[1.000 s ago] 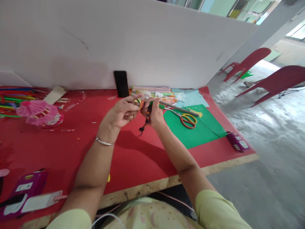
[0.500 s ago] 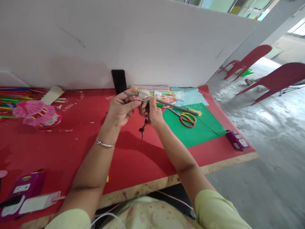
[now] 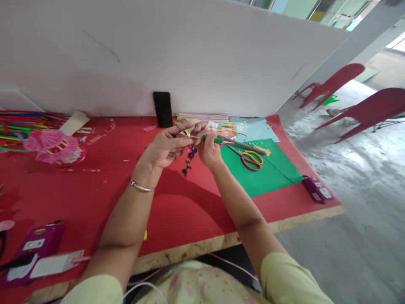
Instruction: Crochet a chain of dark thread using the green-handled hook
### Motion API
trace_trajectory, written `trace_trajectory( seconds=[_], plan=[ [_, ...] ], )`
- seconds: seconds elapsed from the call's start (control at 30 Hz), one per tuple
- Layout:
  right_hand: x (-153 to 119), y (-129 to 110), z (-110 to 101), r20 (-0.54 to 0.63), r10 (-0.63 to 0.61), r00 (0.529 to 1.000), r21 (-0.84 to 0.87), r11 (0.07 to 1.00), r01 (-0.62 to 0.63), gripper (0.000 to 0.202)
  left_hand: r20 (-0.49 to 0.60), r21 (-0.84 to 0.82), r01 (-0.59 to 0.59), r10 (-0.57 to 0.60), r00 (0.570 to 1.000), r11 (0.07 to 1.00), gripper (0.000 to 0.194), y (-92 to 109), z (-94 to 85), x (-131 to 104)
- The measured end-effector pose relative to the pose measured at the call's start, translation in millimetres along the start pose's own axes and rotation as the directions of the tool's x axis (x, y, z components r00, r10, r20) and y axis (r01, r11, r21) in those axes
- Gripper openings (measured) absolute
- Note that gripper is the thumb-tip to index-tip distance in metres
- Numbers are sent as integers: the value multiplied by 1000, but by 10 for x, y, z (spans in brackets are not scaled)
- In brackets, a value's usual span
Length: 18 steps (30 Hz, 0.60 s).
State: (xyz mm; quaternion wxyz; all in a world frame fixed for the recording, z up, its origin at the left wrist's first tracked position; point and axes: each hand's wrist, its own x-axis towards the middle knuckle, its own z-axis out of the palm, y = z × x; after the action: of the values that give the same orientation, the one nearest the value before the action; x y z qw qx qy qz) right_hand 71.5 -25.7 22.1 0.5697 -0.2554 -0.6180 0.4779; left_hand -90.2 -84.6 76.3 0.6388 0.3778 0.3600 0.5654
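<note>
Taking the two hands as the clock's centre, with the upright white wall panel (image 3: 196, 63) at twelve, the right hand (image 3: 207, 145) is closed around a slim metal tool with a green handle (image 3: 219, 140), its thin shaft pointing to nine o'clock. The left hand (image 3: 167, 145) faces it with thumb and forefinger brought together at the shaft's end; whether they grip the shaft or fine strand there is too small to tell. A dark knotted strip with orange flecks (image 3: 189, 161) dangles towards six o'clock, between the hands and above the red tabletop (image 3: 190, 219).

Between three and four o'clock, scissors with one red and one yellow handle (image 3: 243, 160) lie on a green rectangular sheet (image 3: 272, 181), a long grey rod (image 3: 245, 145) slanting just beside them. Further out that way sits a small purple box (image 3: 317, 189). A black rectangular phone (image 3: 163, 109) leans on the panel between ten and eleven. At nine stands a pink ruffled ornament (image 3: 52, 145), near many-coloured thin sticks (image 3: 25, 126).
</note>
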Motion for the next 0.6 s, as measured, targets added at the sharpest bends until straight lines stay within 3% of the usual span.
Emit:
trace_trajectory(
  seconds=[0.13,0.3,0.43,0.6],
  plan=[
    [54,-96,-173,124,-74,990,-96,992,86,85,70,-30,50,-48,996,998,54,38,-56,-9],
    [118,-167,-311,207,-162,965,-138,972,192,79,74,-5,58,-57,996,998,54,46,-91,-2],
    [164,-270,-375,298,-257,919,-157,937,313,73,89,-9,82,-81,993,997,53,68,-129,-4],
    [168,-416,-443,404,-212,890,-153,943,295,64,147,47,98,-104,984,994,53,88,-188,-2]
  ],
)
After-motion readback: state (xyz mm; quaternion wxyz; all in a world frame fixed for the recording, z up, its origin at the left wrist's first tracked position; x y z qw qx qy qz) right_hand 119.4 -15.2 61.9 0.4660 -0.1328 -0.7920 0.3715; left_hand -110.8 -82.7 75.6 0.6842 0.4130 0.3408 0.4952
